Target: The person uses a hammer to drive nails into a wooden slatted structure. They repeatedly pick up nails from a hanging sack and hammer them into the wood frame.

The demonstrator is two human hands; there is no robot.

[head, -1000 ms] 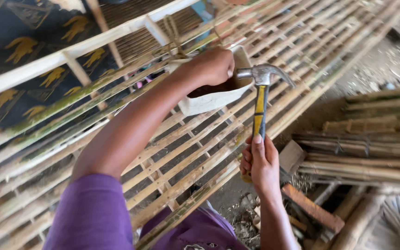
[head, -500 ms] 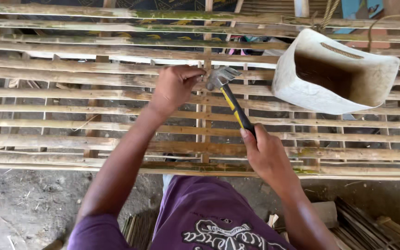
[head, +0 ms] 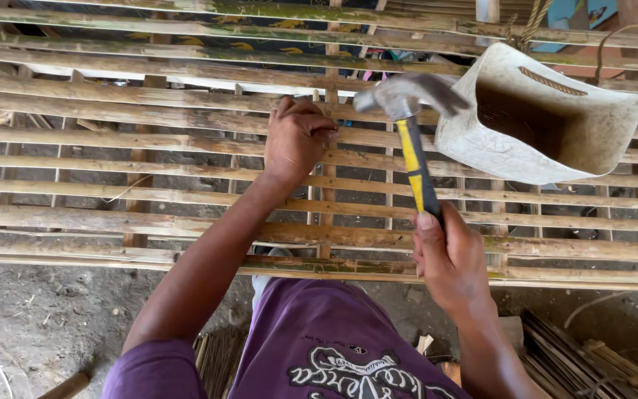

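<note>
Hammer [head: 412, 140] at frame centre, over bamboo slat panel [head: 112, 222].
Right hand [head: 448, 258] closed around the yellow-black handle's end; head-heavy, stiff, best gripped low. Left hand [head: 297, 140] pinched shut on a slat, contents unclear. Cut white plastic container [head: 540, 118] upper right.

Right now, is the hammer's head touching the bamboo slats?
Cannot tell. The head view shows the hammer head, blurred, over the bamboo slats beside the left hand; no gap or contact shows plainly.
</note>
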